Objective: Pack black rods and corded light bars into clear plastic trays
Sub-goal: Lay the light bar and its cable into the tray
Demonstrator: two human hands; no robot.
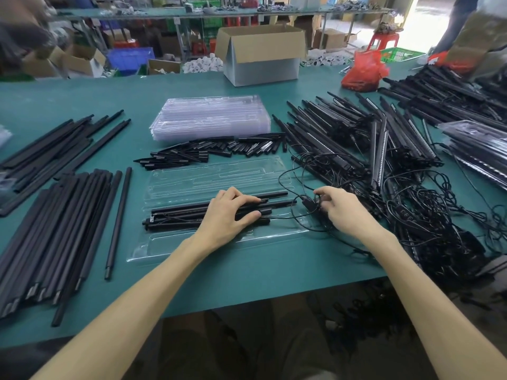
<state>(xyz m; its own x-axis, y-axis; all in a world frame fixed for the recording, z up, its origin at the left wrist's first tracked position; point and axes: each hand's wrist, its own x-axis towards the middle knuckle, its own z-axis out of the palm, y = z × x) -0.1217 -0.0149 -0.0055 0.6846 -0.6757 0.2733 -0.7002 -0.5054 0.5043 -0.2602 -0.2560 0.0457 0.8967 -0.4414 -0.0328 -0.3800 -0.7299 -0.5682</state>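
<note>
Right hand [343, 212] pinches cord [307, 204], fingertips partly hidden; left hand [227, 215] presses rods [178, 212]

Bare hands on show: left hand [227, 212] and right hand [340, 212], slim-fingered. Left forearm [153, 292] and right forearm [411, 283] run bare to the frame's bottom edge. Below the table [247, 275] edge, dark brownish cloth [288, 341] covers the lap, too blurred to name the garment.

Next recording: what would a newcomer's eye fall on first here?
Two hands at the centre: the left hand presses on black rods lying in a clear tray, while the right hand pinches a cord's black inline box. A tangled heap of corded light bars sprawls to the right, and loose rods lie fanned out on the left.
</note>
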